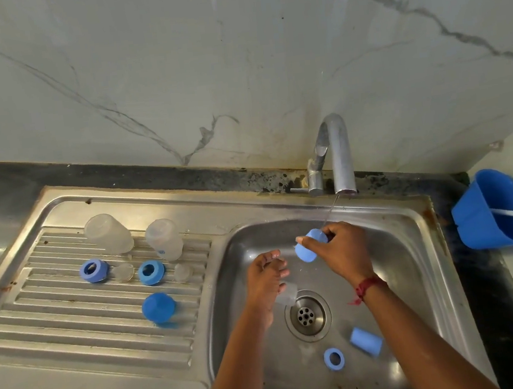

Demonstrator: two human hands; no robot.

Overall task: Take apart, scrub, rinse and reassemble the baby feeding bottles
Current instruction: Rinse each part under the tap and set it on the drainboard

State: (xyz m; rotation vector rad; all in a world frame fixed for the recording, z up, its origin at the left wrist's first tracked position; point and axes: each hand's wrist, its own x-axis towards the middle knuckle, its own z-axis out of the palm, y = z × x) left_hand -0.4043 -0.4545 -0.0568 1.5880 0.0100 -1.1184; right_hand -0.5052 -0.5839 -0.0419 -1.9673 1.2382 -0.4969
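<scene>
Bottles (164,243) two, rings (151,272) three, caps (158,306) three; right hand (340,249) grips one cap (309,248)

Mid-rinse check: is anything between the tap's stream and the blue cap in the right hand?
Nothing visible. The thin stream falls from the faucet spout down to the blue cap gripped by the right hand. The left hand sits lower and to the left, clear of the water.
</scene>
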